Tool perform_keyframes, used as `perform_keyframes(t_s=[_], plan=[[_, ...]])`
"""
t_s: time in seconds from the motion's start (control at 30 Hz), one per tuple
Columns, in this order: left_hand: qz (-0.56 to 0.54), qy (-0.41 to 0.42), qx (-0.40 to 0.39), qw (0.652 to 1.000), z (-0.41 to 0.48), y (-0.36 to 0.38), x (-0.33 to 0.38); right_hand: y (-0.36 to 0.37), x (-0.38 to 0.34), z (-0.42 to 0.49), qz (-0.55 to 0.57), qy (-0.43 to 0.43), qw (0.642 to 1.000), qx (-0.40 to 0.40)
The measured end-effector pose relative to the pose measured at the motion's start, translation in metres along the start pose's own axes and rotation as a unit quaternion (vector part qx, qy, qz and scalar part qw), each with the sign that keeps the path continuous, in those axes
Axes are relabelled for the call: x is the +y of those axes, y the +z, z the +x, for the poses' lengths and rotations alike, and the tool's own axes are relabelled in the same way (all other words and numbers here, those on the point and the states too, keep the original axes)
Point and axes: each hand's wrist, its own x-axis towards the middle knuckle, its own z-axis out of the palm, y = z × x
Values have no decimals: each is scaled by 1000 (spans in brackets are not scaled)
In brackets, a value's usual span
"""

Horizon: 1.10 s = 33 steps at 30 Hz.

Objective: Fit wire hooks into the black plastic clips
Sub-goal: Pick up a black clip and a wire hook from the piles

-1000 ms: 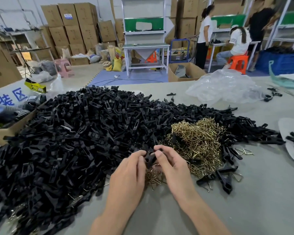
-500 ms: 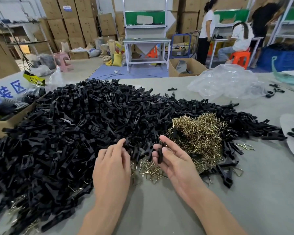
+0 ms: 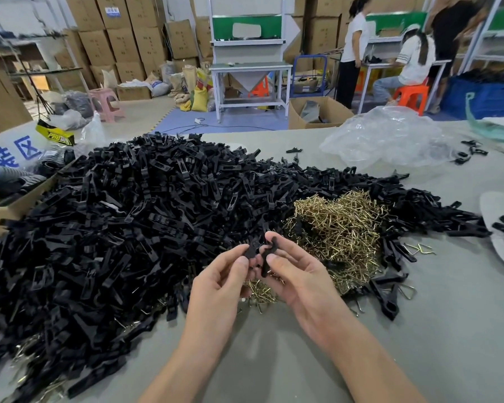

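Warehouse space. Stacked cardboard boxes (image 3: 122, 39) line the back wall. Centre: white-framed workbench (image 3: 249, 65) with green back panel, standing on a blue floor mat (image 3: 245, 120); the rest is grey concrete floor (image 3: 140, 112). Pink stool (image 3: 105, 100) on the left, sacks (image 3: 198, 91) beside the bench, open carton (image 3: 317, 112) to its right. Far right: standing person (image 3: 354, 50), seated person (image 3: 410, 59) on an orange stool (image 3: 410, 94), blue crate (image 3: 483, 97) beside them. Light is even.

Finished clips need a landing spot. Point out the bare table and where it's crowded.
Bare table lies right of the right hand, bordered by the wire hooks and white sheet; another strip runs between plastic bag and clip pile. Left of the left hand, the pile crowds everything.
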Motion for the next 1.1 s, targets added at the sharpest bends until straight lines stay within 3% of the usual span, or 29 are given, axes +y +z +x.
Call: perform_keyframes(t_s=[0.3, 0.63, 1.1], plan=[[-10, 27, 17, 999, -1, 1, 1, 2, 1, -3, -25, -10, 1000, -12], [39, 95, 32, 994, -4, 3, 0, 2, 0, -4, -34, -15, 999, -15], [101, 120, 21, 987, -6, 2, 0, 1, -2, -6, -89, -44, 995, -28]])
